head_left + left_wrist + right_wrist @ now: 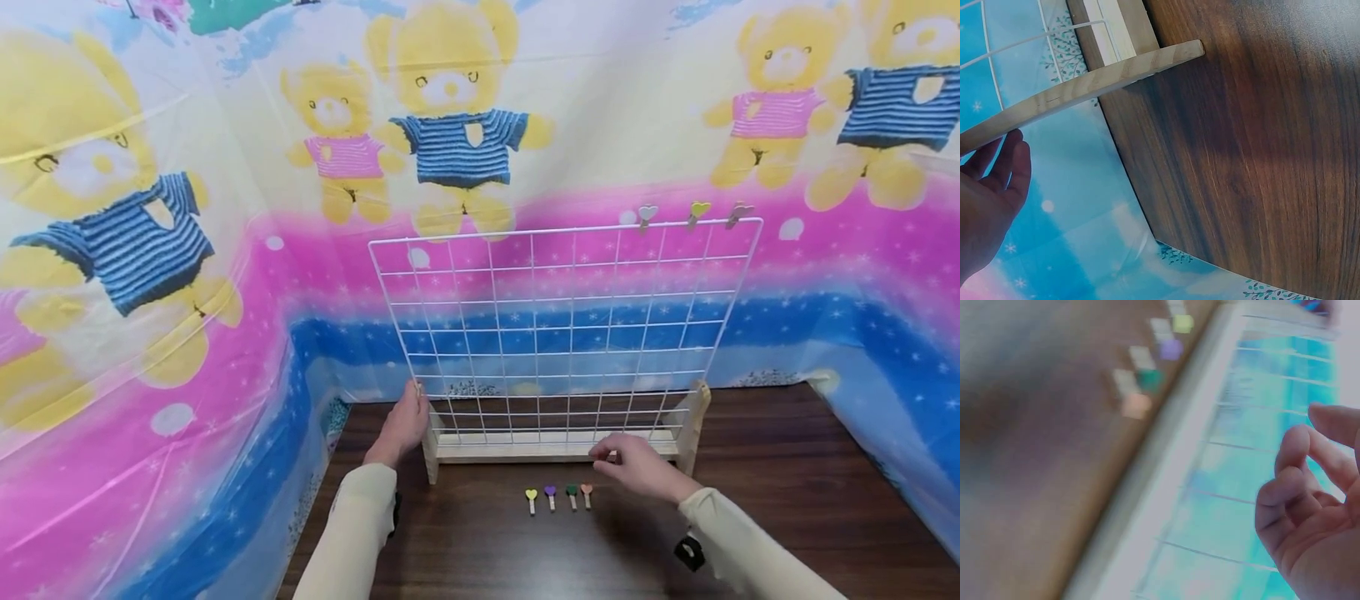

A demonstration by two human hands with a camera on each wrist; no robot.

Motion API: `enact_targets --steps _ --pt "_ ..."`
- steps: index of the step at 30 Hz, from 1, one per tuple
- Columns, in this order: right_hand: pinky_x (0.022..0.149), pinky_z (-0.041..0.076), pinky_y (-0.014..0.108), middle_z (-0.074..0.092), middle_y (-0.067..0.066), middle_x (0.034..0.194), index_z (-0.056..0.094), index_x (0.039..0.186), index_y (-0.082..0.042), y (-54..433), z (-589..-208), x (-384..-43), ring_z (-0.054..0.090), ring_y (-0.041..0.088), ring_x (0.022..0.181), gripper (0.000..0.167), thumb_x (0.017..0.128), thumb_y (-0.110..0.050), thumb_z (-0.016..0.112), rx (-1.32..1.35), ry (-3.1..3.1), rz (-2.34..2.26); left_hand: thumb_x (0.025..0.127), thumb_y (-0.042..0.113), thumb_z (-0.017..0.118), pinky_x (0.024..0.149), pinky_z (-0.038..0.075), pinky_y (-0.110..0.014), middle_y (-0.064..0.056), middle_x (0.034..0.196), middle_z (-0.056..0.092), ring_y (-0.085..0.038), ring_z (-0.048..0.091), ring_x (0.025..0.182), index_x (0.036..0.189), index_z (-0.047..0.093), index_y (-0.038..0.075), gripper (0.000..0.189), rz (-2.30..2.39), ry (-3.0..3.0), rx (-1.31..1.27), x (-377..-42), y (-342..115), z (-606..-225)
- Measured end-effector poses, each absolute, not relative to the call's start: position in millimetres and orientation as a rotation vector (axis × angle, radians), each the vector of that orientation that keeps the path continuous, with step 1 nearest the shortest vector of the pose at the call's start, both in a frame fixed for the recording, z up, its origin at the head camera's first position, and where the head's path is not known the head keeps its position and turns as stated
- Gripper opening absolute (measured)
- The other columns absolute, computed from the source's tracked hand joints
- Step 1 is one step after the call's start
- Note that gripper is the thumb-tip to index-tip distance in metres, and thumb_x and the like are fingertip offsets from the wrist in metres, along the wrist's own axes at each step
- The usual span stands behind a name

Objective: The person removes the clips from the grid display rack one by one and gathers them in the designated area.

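A white wire grid stands upright in a wooden base. In the head view my left hand holds the base's left wooden side piece; the left wrist view shows the fingertips against its edge, with the thumb out of sight. Loosely bent and holding nothing, my right hand hovers before the base's right part. Below it to the left, small heart-topped clothespins lie in a row: yellow, purple, green and orange.
Clipped on the grid's top wire toward the right are a white heart clothespin, a yellow one and a greyish-brown one. The dark wooden table meets a cloth backdrop printed with bears.
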State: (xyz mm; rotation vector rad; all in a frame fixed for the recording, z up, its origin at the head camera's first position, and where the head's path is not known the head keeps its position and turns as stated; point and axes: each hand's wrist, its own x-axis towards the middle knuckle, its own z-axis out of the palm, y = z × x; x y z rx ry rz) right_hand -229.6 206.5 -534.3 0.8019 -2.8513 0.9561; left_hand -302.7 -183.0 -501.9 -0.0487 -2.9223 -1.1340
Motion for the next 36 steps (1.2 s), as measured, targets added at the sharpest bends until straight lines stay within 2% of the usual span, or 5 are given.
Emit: enact_targets --steps 8,15,26,29,36 --pt "0.063 0.046 0.026 0.062 -0.008 0.096 0.068 0.101 -0.019 216 -437 -207 0.052 0.002 0.073 0.011 0.093 -0.021 0.063 1.041 -2.833 0.888 0.104 0.023 0.029 0.057 0.039 -0.035 -0.009 0.084 0.046 -0.022 0.047 0.064 0.118 0.035 0.007 0.022 -1.152 -2.925 -0.052 -302 -183 -500" --pt "0.054 0.043 0.023 0.060 -0.011 0.094 0.067 0.105 -0.021 224 -364 -192 0.045 0.002 0.057 0.013 0.094 -0.025 0.061 1.134 -2.742 0.839 0.104 0.022 0.029 0.056 0.039 -0.034 -0.009 0.082 0.045 -0.021 0.046 0.064 0.128 0.031 0.009 0.027 -1.160 -2.924 -0.054 -299 -183 -500" --pt "0.053 0.045 0.023 0.055 -0.011 0.070 0.067 0.110 -0.011 235 -282 -198 0.051 0.003 0.057 0.025 0.086 -0.004 0.069 0.948 -2.409 0.720 0.105 0.024 0.028 0.056 0.038 -0.034 -0.009 0.083 0.045 -0.022 0.044 0.063 0.126 0.031 0.010 0.025 -1.155 -2.933 -0.052 -302 -184 -500" --pt "0.051 0.044 0.020 0.057 -0.005 0.073 0.065 0.114 -0.006 230 -262 -207 0.053 0.005 0.055 0.029 0.085 -0.001 0.068 0.846 -2.282 0.750 0.105 0.024 0.028 0.056 0.038 -0.035 -0.009 0.083 0.044 -0.022 0.043 0.062 0.125 0.031 0.010 0.025 -1.159 -2.933 -0.061 -302 -185 -501" --pt "0.050 0.040 0.014 0.058 0.009 0.101 0.060 0.126 -0.007 218 -237 -230 0.055 0.004 0.057 0.035 0.091 -0.007 0.062 0.620 -2.138 0.766 0.104 0.024 0.028 0.057 0.039 -0.035 -0.009 0.083 0.044 -0.022 0.045 0.064 0.120 0.033 0.009 0.022 -1.188 -2.913 -0.083 -301 -185 -500"
